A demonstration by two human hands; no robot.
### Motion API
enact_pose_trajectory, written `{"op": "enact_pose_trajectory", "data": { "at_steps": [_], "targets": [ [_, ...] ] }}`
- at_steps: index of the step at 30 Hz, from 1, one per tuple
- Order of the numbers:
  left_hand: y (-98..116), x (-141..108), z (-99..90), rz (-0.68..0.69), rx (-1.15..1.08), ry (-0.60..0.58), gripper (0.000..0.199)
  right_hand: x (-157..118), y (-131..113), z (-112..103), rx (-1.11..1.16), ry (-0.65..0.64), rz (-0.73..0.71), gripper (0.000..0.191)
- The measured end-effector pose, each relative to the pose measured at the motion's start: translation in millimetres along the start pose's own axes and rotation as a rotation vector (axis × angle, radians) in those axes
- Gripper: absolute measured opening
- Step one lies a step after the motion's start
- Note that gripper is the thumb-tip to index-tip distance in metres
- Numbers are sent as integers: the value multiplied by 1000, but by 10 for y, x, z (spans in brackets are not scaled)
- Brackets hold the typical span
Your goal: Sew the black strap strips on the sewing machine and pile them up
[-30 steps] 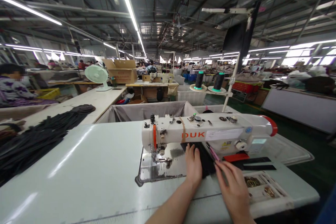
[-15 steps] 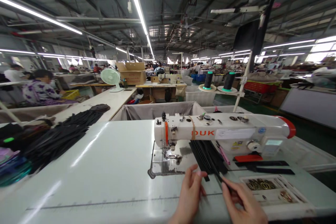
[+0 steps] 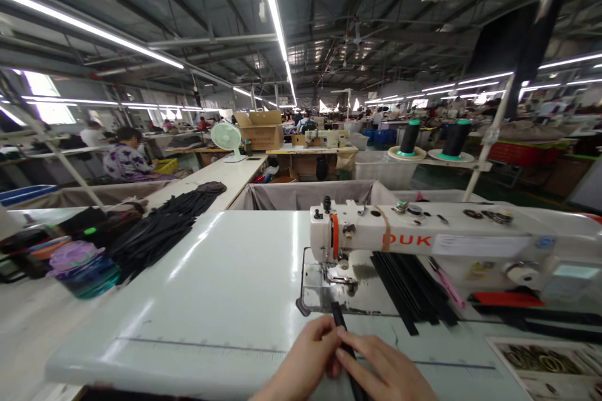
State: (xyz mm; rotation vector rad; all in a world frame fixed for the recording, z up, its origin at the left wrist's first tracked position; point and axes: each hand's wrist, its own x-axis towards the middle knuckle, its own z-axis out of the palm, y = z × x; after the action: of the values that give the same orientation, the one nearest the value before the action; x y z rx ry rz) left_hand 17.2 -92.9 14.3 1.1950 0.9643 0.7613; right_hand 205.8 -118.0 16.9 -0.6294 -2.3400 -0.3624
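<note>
A narrow black strip (image 3: 337,313) points up toward the needle area of the white sewing machine (image 3: 409,235). My left hand (image 3: 310,354) pinches it from the left side, fingers closed. On the right, my right hand (image 3: 379,363) has its thumb and fingers on the same strip, close against my left hand. Both hands are just in front of the metal needle plate (image 3: 317,297). More black strips (image 3: 409,291) lie in a bundle under the machine arm, apart from my hands.
A pile of black strips (image 3: 164,225) lies at the left, near a jar with a purple cover (image 3: 84,269). Right of my hands are a tray of metal rings (image 3: 540,357), a pink pen (image 3: 446,285) and a red-handled tool (image 3: 508,299). Thread cones (image 3: 409,138) stand behind.
The view has turned left. My hands have moved away from the bundle to the front of the needle plate, with one strip between them; my left hand has closed on it.
</note>
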Motion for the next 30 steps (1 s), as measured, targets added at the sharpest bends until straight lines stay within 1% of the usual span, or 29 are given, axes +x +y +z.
{"op": "enact_pose_trajectory", "data": {
  "at_steps": [1, 3, 4, 5, 6, 7, 9, 11, 13, 15, 18, 21, 23, 27, 30],
  "targets": [
    [25, 94, -83, 22, 147, 81, 29, 110, 100, 45, -68, -13, -44, 39],
    [88, 298, -266, 77, 477, 194, 22, 277, 264, 168, -156, -112, -104, 38],
    [120, 398, -356, 109, 623, 225, 17, 330, 327, 245, -179, -144, -123, 38],
    [148, 488, -439, 137, 741, 237, 11, 364, 378, 329, -193, -164, -138, 38],
    [171, 568, -512, 157, 828, 237, 8, 381, 418, 417, -205, -165, -145, 37],
    [188, 633, -571, 170, 892, 226, 14, 381, 448, 505, -214, -159, -146, 37],
    [204, 718, -650, 167, 966, 201, 23, 349, 490, 661, -224, -120, -116, 37],
    [198, 749, -679, 165, 983, 209, 23, 288, 518, 776, -221, -73, -63, 37],
    [177, 747, -672, 202, 958, 240, 27, 221, 539, 853, -228, -27, -7, 37],
    [153, 737, -645, 243, 963, 251, 35, 162, 548, 906, -251, -11, 16, 35],
    [127, 749, -605, 235, 1110, 227, 42, 103, 535, 974, -283, 3, 23, 36],
    [98, 790, -597, 208, 1280, 206, 39, 82, 501, 1037, -301, 6, 42, 38],
    [75, 815, -602, 214, 1344, 191, 38, 79, 478, 1067, -318, -3, 45, 38],
    [54, 830, -606, 210, 1402, 174, 32, 76, 445, 1084, -352, -42, 33, 40],
    [66, 827, -600, 209, 1405, 162, 32, 79, 432, 1076, -350, -58, 37, 37]
  ]
}}
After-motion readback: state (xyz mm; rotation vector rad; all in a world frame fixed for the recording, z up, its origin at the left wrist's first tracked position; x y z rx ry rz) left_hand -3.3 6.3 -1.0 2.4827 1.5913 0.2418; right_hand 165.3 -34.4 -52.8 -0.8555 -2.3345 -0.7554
